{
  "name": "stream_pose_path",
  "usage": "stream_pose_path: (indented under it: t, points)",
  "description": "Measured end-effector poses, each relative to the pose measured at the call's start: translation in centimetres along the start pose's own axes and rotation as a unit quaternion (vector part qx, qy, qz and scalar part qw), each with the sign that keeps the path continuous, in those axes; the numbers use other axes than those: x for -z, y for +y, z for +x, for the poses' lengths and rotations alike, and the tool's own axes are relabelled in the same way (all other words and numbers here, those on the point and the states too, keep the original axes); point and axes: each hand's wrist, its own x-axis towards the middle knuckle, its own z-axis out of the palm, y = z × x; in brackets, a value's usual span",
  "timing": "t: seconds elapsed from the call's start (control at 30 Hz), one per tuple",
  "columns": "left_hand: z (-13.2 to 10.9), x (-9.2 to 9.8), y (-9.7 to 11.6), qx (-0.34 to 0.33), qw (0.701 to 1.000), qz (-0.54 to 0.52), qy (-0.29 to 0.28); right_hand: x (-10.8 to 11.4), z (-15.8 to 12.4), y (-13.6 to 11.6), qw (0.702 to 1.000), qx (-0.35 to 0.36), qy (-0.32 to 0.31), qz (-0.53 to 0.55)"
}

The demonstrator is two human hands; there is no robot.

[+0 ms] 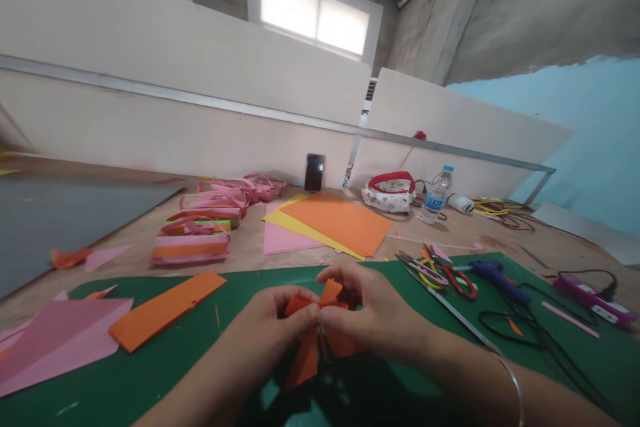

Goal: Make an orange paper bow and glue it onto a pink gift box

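Both my hands meet over the green cutting mat, pinching an orange paper bow (306,353) between thumbs and fingertips. My left hand (277,317) grips its left loop, and my right hand (367,307) grips the right side, the two thumbs touching near the centre. Two tails hang down below the thumbs; the fingers hide part of the loops. Left of my left hand, a folded orange paper strip (167,310) lies on the mat (240,287). Farther left are pink paper pieces (65,347).
Behind the mat lie orange sheets (340,217) over yellow and pink ones, beside a row of pink paper bags (193,247). At right are scissors (463,283), a blue glue gun (500,280), a metal ruler (455,313), a purple power strip (595,300) and a water bottle (437,197).
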Motion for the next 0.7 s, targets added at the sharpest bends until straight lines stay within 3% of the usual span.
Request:
stream_pose_path:
  t: [0.33, 0.7]
  points:
    - [0.6, 0.2, -1.2, 0.047, 0.994, -0.099, -0.013, 0.2, -0.3, -0.6, 0.999, 0.006, -0.036, -0.023]
    - [0.9, 0.7, -1.3, 0.057, 0.988, -0.140, -0.042, 0.0, -0.4, -0.7, 0.999, 0.004, -0.016, -0.041]
